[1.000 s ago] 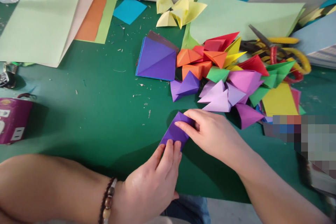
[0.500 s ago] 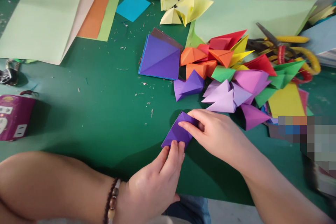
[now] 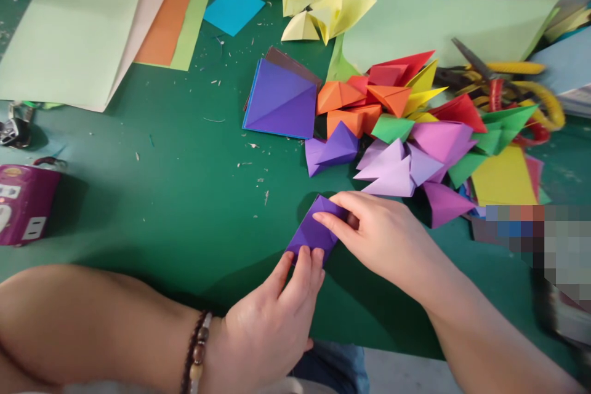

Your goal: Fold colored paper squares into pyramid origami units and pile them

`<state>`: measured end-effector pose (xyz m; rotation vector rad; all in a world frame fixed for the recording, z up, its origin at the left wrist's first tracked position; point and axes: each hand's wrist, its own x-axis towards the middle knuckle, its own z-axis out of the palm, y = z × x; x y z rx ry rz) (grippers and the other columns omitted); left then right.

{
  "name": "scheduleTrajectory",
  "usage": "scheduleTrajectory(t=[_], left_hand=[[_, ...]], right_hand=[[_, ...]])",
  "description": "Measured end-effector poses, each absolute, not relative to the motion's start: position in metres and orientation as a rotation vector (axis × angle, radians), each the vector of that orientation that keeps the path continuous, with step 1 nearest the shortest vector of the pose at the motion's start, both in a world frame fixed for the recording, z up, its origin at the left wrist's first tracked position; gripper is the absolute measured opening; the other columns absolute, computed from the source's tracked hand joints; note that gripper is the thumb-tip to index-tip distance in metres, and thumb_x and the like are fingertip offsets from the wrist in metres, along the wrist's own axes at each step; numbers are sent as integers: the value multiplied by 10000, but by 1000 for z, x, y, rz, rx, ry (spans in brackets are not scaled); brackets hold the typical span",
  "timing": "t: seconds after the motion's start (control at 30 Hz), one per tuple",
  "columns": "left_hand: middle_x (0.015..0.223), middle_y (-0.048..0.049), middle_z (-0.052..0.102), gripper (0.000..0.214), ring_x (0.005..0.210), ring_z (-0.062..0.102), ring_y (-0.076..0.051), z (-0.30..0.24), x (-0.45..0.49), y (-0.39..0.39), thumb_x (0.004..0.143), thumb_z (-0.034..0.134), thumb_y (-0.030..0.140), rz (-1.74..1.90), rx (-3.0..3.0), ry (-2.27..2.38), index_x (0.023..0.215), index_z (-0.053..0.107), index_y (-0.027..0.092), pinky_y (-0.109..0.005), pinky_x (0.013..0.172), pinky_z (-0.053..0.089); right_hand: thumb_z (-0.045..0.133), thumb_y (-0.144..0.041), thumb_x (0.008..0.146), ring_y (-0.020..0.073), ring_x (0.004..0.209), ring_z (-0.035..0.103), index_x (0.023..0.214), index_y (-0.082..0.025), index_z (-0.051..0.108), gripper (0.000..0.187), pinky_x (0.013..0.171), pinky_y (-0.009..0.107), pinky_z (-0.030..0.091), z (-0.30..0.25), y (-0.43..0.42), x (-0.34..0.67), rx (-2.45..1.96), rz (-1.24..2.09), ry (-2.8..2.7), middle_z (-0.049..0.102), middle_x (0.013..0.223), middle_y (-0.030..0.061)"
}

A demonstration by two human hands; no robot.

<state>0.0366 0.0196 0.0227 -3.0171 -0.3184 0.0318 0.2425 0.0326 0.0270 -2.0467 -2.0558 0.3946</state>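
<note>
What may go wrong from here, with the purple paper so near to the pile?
The purple paper is held only by fingertips of the left hand and right hand, so it may slip or open. The right hand is close to the pile of folded paper pieces and might knock it. The scissors lie beside that pile, so a reach across could catch them.

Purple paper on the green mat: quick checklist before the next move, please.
Left hand fingers on the purple paper: ok.
Right hand fingers on the paper: ok.
Paper flat on the green mat: cannot tell, the hands hide its underside.
Right hand apart from the lilac folded pieces: cannot tell, they lie very close.
Scissors away from the hands, beyond the folded pile: ok.
</note>
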Motion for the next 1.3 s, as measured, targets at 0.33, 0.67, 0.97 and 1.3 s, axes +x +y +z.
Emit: scheduleTrajectory(t=[0.33, 0.67, 0.97, 1.3], left_hand=[[1424, -154, 487, 770, 1346, 379, -300, 23, 36, 18, 791, 579, 625, 24, -3019, -308, 1311, 561, 57, -396, 1091, 344], [1427, -177, 475, 816, 1343, 376, -319, 23, 37, 19, 783, 570, 652, 36, -3018, -281, 1322, 546, 40, -411, 1090, 345], [1451, -188, 439, 705, 1362, 344, -346, 20, 36, 20, 832, 554, 576, 4, -3062, -249, 1322, 551, 68, -490, 1099, 320], [1407, -156, 502, 580, 1328, 409, -311, 20, 35, 20, 865, 530, 472, -47, -3033, -241, 1278, 594, 70, -441, 1111, 293]], right_hand=[[530, -348, 905, 125, 493, 506, 681, -208, 503, 266, 504, 249, 340, 27, 31, 243, -2045, 403, -2050, 558, 578, -19], [536, -354, 902, 126, 495, 504, 671, -212, 495, 274, 490, 249, 336, 27, 30, 243, -2047, 405, -2039, 540, 562, -23], [552, -379, 896, 136, 512, 563, 805, -205, 584, 198, 522, 255, 394, 24, 29, 244, -2070, 473, -1950, 629, 629, -6], [549, -382, 895, 143, 511, 576, 792, -208, 584, 206, 514, 258, 397, 26, 31, 243, -2085, 469, -1959, 638, 625, -4]])
